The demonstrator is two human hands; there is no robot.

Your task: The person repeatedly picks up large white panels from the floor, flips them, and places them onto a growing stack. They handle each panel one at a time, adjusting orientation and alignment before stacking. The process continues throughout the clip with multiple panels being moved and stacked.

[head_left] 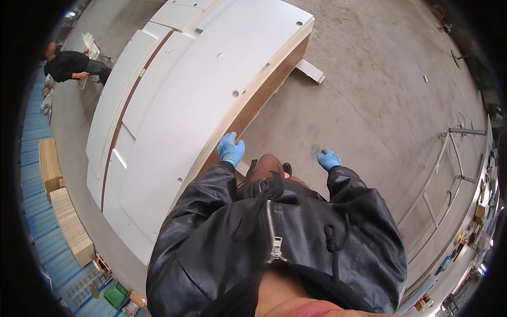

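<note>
My left hand (231,150), in a blue glove, is beside the near edge of a long stack of white panels (185,111). Its fingers are slightly apart, with nothing visible in them; whether it touches the edge I cannot tell. Bare wood shows along the stack's side (264,94), and several round holes run along the top panel's near edge. Away from the stack, my right hand (328,159), also gloved in blue, hangs over the concrete floor. It looks loosely open and holds nothing I can see.
Beyond the stack at the far left, a person in dark clothes (68,66) stands holding something pale. A white block (310,71) juts out below the stack. To the right is a metal frame (449,174). Wooden boards (71,224) and a green bin (116,296) line the left side.
</note>
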